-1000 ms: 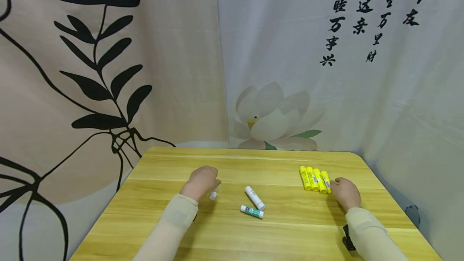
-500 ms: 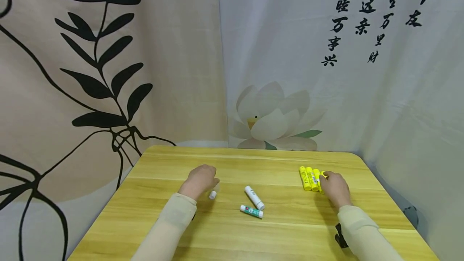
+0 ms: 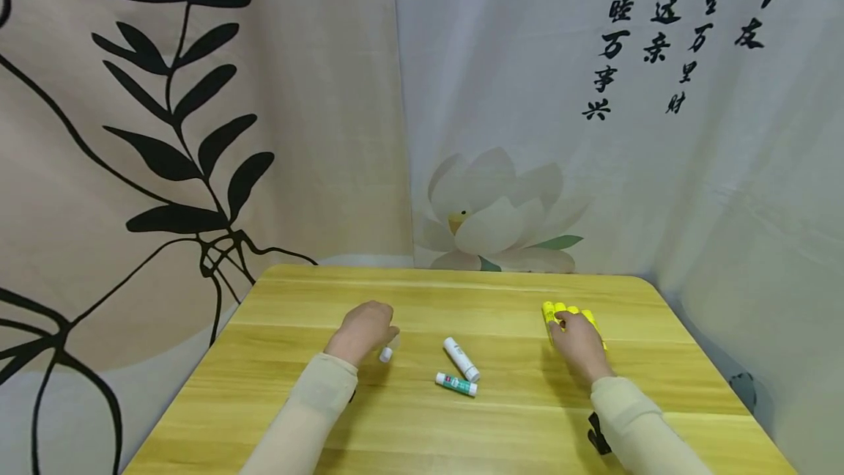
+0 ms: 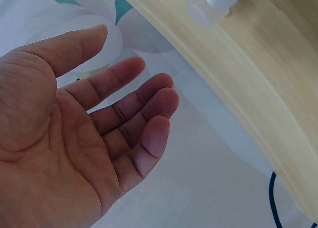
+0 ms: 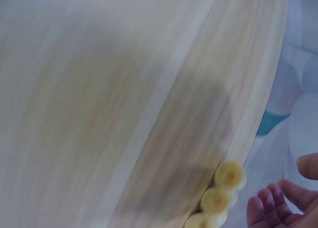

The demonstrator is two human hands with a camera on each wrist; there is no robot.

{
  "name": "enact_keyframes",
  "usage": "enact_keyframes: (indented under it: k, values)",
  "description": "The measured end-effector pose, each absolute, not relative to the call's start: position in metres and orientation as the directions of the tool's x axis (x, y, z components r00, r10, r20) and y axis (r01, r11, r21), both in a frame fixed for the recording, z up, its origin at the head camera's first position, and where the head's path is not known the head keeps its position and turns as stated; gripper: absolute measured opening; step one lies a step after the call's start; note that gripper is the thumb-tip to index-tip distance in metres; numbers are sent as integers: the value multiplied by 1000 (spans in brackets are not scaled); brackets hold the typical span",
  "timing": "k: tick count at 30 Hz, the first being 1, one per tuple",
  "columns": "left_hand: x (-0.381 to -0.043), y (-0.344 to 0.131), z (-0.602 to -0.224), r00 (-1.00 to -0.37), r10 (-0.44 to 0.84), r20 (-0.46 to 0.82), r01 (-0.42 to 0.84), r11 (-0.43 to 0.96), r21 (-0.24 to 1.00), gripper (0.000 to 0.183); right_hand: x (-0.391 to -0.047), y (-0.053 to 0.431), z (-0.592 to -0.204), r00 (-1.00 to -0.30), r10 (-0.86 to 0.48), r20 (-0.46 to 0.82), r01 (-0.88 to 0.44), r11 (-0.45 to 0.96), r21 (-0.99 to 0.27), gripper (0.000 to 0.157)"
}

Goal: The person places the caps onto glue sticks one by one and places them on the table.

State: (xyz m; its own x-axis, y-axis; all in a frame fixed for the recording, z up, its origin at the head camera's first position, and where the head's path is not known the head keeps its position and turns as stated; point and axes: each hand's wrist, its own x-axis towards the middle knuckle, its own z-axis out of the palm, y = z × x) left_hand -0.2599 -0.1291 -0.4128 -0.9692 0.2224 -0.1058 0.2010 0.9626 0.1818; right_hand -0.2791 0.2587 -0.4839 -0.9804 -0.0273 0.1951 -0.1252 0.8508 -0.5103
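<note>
My left hand [image 3: 361, 332] hovers over the left part of the table. Its palm shows in the left wrist view, the fingers loosely bent and holding nothing. Just beside it lies a small tube with a white end and a clear, see-through part [image 4: 206, 10]. On the right, my right hand [image 3: 580, 347] is over a row of several yellow glue sticks [image 3: 549, 311] and partly hides them. In the right wrist view its fingers [image 5: 268, 203] are loosely extended, apart from the round yellow ends [image 5: 229, 175], with nothing between them.
A white glue stick [image 3: 461, 359] and a green one with white ends [image 3: 456, 384] lie mid-table. The wooden table [image 3: 395, 438] has its back edge close to a printed cloth [image 3: 501, 57]. A dark cord [image 4: 272, 200] hangs past the edge in the left wrist view.
My right hand has moved left across the row of yellow glue sticks, from its right end to over its middle. The left hand has barely moved.
</note>
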Motion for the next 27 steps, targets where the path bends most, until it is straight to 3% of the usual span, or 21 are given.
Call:
enact_keyframes:
  k: [19,27]
  values:
    - [-264,-134,-415,-970,201,-136,174,967,184,24,-253,152,-486,-962,-228,153,-275,798,-536,29]
    - [-264,-133,-418,-970,209,-123,185,966,182,23,-250,133,-494,-959,-267,91,-274,803,-530,35]
